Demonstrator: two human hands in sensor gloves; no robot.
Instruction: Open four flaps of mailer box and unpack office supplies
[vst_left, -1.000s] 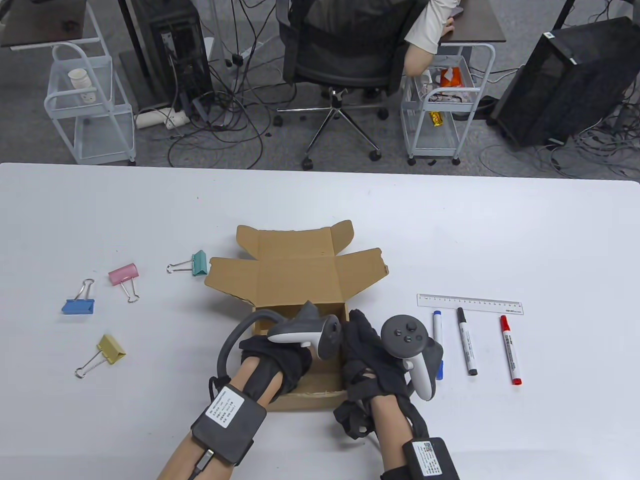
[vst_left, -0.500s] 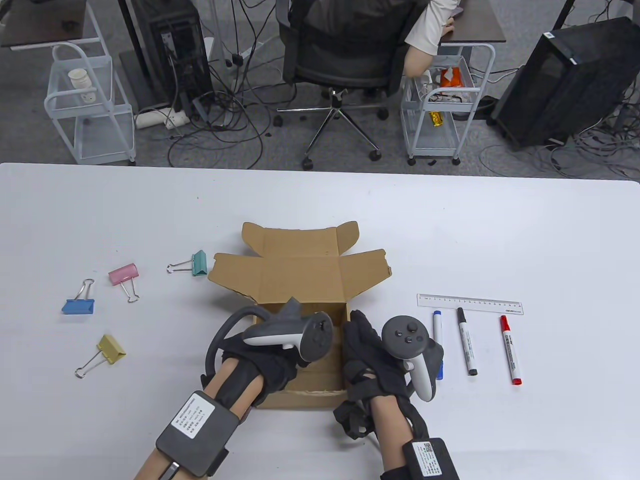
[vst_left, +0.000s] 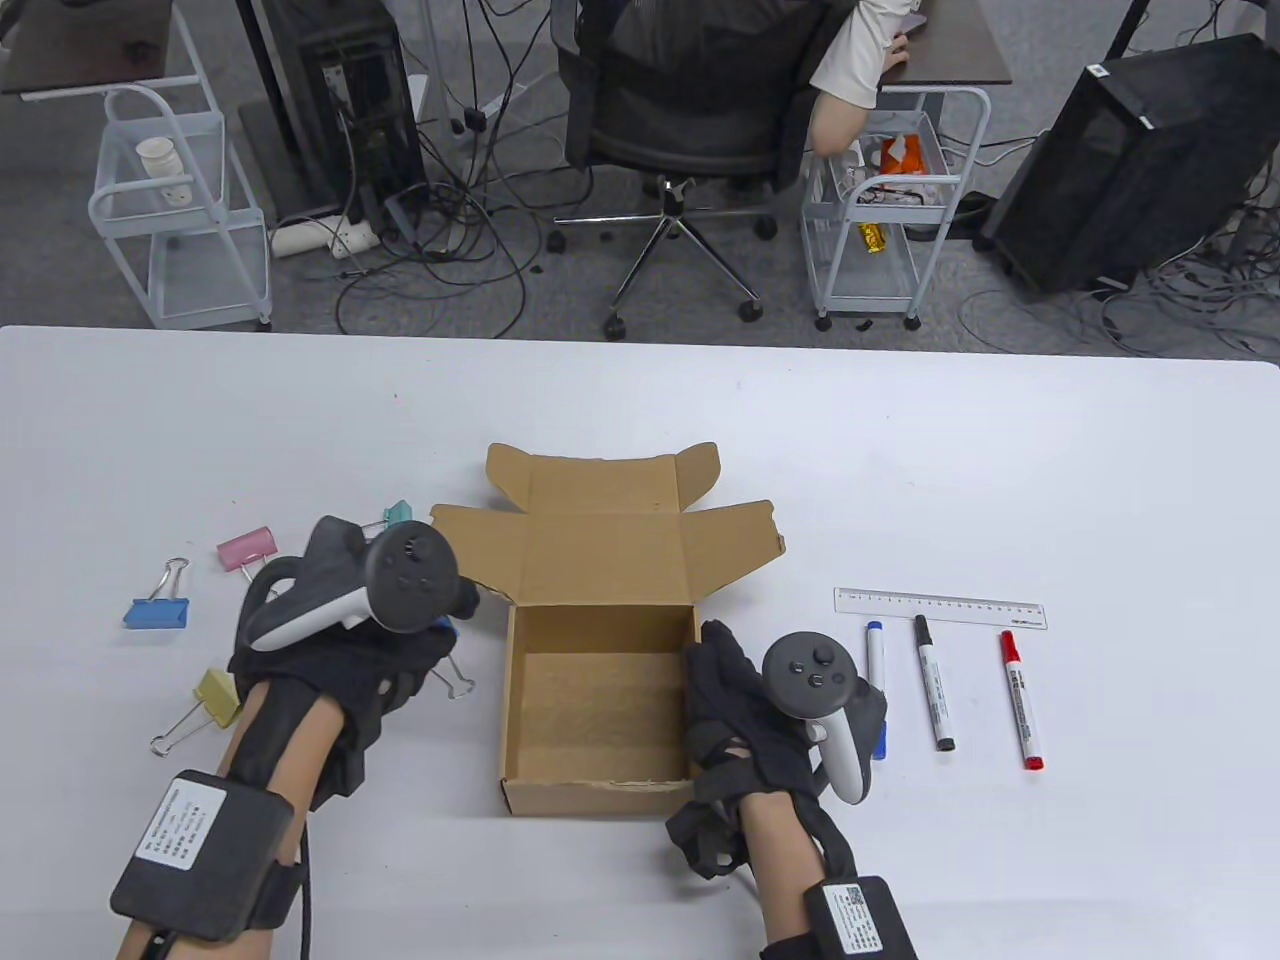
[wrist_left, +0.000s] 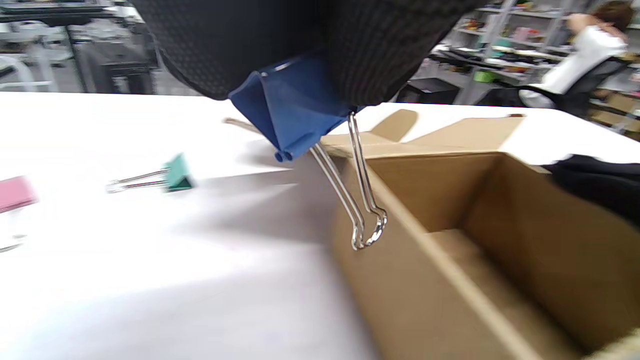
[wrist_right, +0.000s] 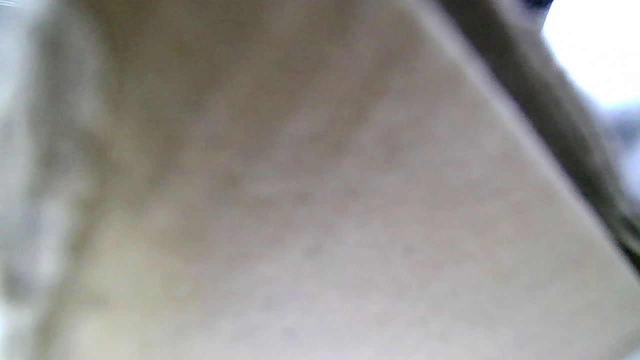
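The brown mailer box (vst_left: 520, 700) stands open at the table's middle, flaps spread at its far side, and its inside shows bare cardboard. My left hand (vst_left: 430, 650) is just left of the box, above the table, and pinches a dark blue binder clip (wrist_left: 295, 115). The clip's wire handles (vst_left: 455, 685) hang down beside the box's left wall (wrist_left: 400, 280). My right hand (vst_left: 715, 650) holds the box's right wall. The right wrist view shows only blurred cardboard (wrist_right: 320, 200) close up.
A teal clip (vst_left: 398, 512), a pink clip (vst_left: 247, 548), a blue clip (vst_left: 155, 612) and a yellow clip (vst_left: 220, 697) lie left of the box. A clear ruler (vst_left: 940, 607) and blue (vst_left: 875, 645), black (vst_left: 932, 680) and red (vst_left: 1020, 700) markers lie on the right.
My left hand has come up out of the box and moved left with the dark blue binder clip in its fingers. The right hand has stayed on the box's right wall.
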